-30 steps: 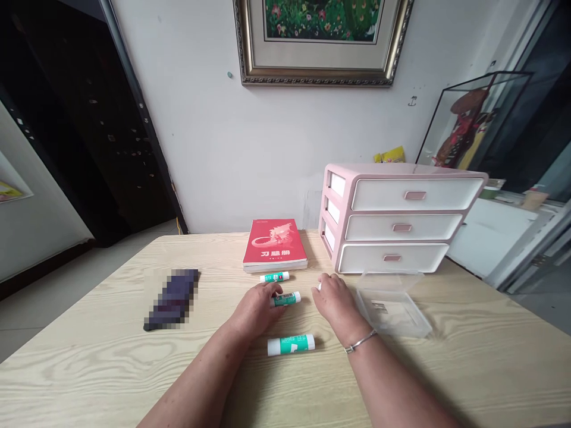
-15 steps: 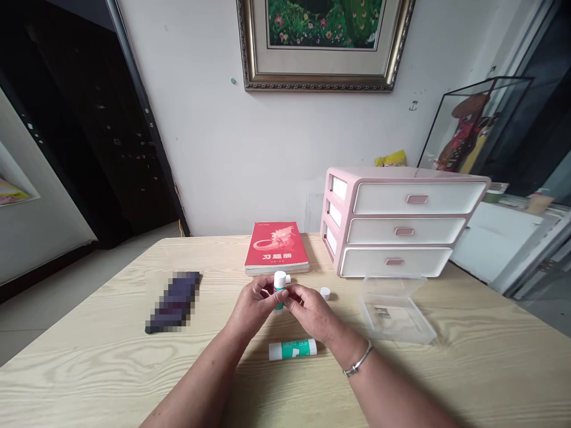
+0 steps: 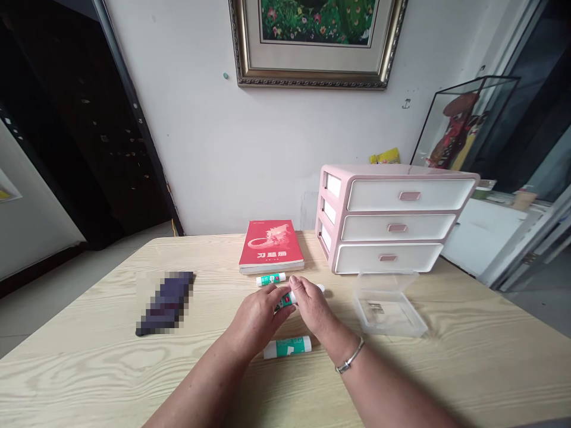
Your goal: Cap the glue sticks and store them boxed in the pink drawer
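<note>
Item in hand: glue stick [image 3: 285,303], green-labelled barrel, held just fwd of the red workbook [image 3: 270,246], the ref. point for all locations below. Long axis approx. horizontal, angled slightly up toward the R; white end [image 3: 319,288] points R and away from the workbook's front edge. L hand [image 3: 255,320]: fingers [image 3: 272,295] together and curled around the barrel, clamped on it. R hand [image 3: 314,306]: fingers [image 3: 300,284] together over the stick's R portion, also closed on it. The two-point hold appears to support the stick at both sides, leaving only a short green section showing btwn the hands. Contact w/ the counter [image 3: 428,368] beneath: cannot tell. A second glue stick [image 3: 270,279] lies just fwd of the workbook, parallel to its front edge; a third [image 3: 286,347] lies farther fwd, below the hands. Pink-and-white drawer unit [image 3: 392,227] stands R of the workbook; clear plastic box [image 3: 387,309] sits fwd and R of it. Pixelated dark item [image 3: 165,303] lies L of the workbook; type cannot be determined.
</note>
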The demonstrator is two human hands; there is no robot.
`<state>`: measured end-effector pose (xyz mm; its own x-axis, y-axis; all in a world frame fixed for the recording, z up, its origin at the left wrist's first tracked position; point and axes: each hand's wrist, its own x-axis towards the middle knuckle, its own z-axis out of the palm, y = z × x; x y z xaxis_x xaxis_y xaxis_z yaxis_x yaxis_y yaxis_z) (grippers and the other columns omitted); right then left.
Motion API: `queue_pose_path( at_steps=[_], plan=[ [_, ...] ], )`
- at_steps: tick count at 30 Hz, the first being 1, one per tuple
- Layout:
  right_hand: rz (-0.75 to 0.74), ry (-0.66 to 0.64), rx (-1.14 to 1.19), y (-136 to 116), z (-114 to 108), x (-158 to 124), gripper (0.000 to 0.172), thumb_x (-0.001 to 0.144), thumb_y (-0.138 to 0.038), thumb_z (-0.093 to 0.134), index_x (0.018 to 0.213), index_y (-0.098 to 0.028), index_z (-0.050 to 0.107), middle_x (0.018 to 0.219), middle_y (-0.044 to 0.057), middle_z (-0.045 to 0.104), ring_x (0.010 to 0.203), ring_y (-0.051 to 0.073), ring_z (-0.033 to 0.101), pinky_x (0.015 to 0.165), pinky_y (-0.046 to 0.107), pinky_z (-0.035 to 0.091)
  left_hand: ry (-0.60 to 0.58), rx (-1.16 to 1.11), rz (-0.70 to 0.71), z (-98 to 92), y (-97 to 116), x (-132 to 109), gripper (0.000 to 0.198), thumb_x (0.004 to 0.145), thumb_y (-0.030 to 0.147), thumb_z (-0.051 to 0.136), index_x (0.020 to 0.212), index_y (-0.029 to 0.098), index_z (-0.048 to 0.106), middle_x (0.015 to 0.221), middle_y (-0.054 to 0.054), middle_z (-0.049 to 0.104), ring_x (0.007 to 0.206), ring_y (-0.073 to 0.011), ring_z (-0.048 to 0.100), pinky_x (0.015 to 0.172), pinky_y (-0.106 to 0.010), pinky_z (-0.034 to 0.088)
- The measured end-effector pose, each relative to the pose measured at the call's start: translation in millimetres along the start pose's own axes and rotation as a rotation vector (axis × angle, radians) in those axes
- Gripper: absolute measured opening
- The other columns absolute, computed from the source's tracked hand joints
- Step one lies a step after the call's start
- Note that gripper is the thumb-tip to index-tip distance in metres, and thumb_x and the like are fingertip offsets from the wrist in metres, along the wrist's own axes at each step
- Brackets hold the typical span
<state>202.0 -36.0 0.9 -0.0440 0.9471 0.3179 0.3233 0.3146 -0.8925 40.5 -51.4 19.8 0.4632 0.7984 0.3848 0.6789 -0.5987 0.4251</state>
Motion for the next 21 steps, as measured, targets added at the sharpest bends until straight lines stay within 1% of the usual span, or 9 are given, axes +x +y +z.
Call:
queue_pose_path(
  at_steps=[3, 6, 9, 13, 15, 17, 18, 19, 21],
  plan=[
    [0.021, 0.022, -0.028, 2.4, 2.9, 2.3, 0.035, 0.094, -0.046, 0.042, 0.076, -0.02, 0.058, 0.062, -0.003, 0.054, 0.06, 0.013, 0.049, 0.057, 0.023, 0.038, -0.018, -0.051, -0.023, 0.6, 3.7, 0.0, 0.033, 0.093, 0.043, 0.053, 0.121, 0.027, 0.061, 0.108, -0.007, 0.069, 0.098, -0.024, 0.065, 0.086, -0.03, 0.046],
    [0.055, 0.085, 0.022, -0.1, 3.0, 3.2, 0.019, 0.086, -0.03, 0.046, 0.083, -0.02, 0.062, 0.059, -0.005, 0.051, 0.056, 0.013, 0.047, 0.054, 0.023, 0.037, -0.075, -0.197, -0.093, -1.5, 8.1, 1.1, 0.032, 0.093, 0.048, 0.05, 0.105, 0.022, 0.066, 0.092, -0.004, 0.071, 0.082, -0.0201, 0.064, 0.075, -0.027, 0.046],
    [0.044, 0.123, 0.095, -7.0, 2.1, 1.6, 0.018, 0.078, -0.022, 0.044, 0.082, -0.02, 0.062, 0.052, -0.007, 0.043, 0.049, 0.011, 0.04, 0.049, 0.022, 0.033, -0.137, -0.381, -0.119, -5.8, 12.3, 2.4, 0.036, 0.092, 0.051, 0.05, 0.089, 0.018, 0.065, 0.077, -0.001, 0.066, 0.069, -0.0144, 0.056, 0.064, -0.023, 0.041],
    [-0.035, 0.097, 0.149, -16.3, -0.1, -2.5, 0.019, 0.076, -0.022, 0.043, 0.079, -0.02, 0.062, 0.049, -0.007, 0.041, 0.045, 0.01, 0.036, 0.045, 0.021, 0.03, -0.205, -0.597, -0.211, -11.0, 15.1, 1.8, 0.041, 0.089, 0.054, 0.052, 0.08, 0.016, 0.061, 0.065, 0.002, 0.054, 0.058, -0.0094, 0.045, 0.054, -0.02, 0.034],
    [-0.076, 0.092, 0.154, -18.5, -3.7, -3.2, 0.021, 0.078, -0.022, 0.041, 0.079, -0.02, 0.062, 0.049, -0.007, 0.042, 0.044, 0.01, 0.038, 0.045, 0.021, 0.031, -0.295, -0.751, -0.309, -12.9, 14.5, 0.8, 0.043, 0.088, 0.059, 0.051, 0.08, 0.016, 0.057, 0.058, 0.005, 0.047, 0.048, -0.0068, 0.035, 0.045, -0.019, 0.026],
    [-0.1, 0.136, 0.145, -18.2, -11.0, -1.2, 0.021, 0.08, -0.023, 0.04, 0.078, -0.02, 0.061, 0.049, -0.007, 0.043, 0.044, 0.011, 0.041, 0.046, 0.022, 0.032, -0.39, -0.878, -0.385, -14.3, 11.6, 0.3, 0.046, 0.088, 0.063, 0.048, 0.087, 0.017, 0.056, 0.055, 0.007, 0.044, 0.04, -0.0054, 0.025, 0.039, -0.02, 0.018],
    [-0.099, 0.184, 0.13, -17.1, -16.1, 0.9, 0.021, 0.081, -0.024, 0.039, 0.079, -0.02, 0.06, 0.049, -0.007, 0.043, 0.045, 0.012, 0.042, 0.046, 0.022, 0.033, -0.4, -0.897, -0.404, -14.6, 8.8, 0.4, 0.048, 0.088, 0.064, 0.046, 0.091, 0.018, 0.056, 0.056, 0.007, 0.045, 0.039, -0.0052, 0.023, 0.039, -0.02, 0.016],
    [-0.09, 0.244, 0.097, -15.4, -22.0, 3.6, 0.02, 0.083, -0.025, 0.039, 0.081, -0.021, 0.059, 0.05, -0.007, 0.042, 0.046, 0.012, 0.042, 0.047, 0.023, 0.033, -0.37, -0.874, -0.409, -14.5, 5.1, 0.8, 0.048, 0.088, 0.064, 0.045, 0.094, 0.018, 0.056, 0.058, 0.007, 0.048, 0.039, -0.0054, 0.026, 0.039, -0.02, 0.018],
    [-0.06, 0.355, -0.026, -11.3, -34.9, 9.9, 0.02, 0.087, -0.029, 0.039, 0.087, -0.021, 0.058, 0.054, -0.005, 0.047, 0.05, 0.014, 0.046, 0.051, 0.024, 0.035, -0.228, -0.706, -0.389, -12.4, -5.7, 2.2, 0.046, 0.087, 0.062, 0.048, 0.098, 0.018, 0.058, 0.066, 0.004, 0.055, 0.045, -0.0076, 0.038, 0.044, -0.02, 0.028]
  ],
)
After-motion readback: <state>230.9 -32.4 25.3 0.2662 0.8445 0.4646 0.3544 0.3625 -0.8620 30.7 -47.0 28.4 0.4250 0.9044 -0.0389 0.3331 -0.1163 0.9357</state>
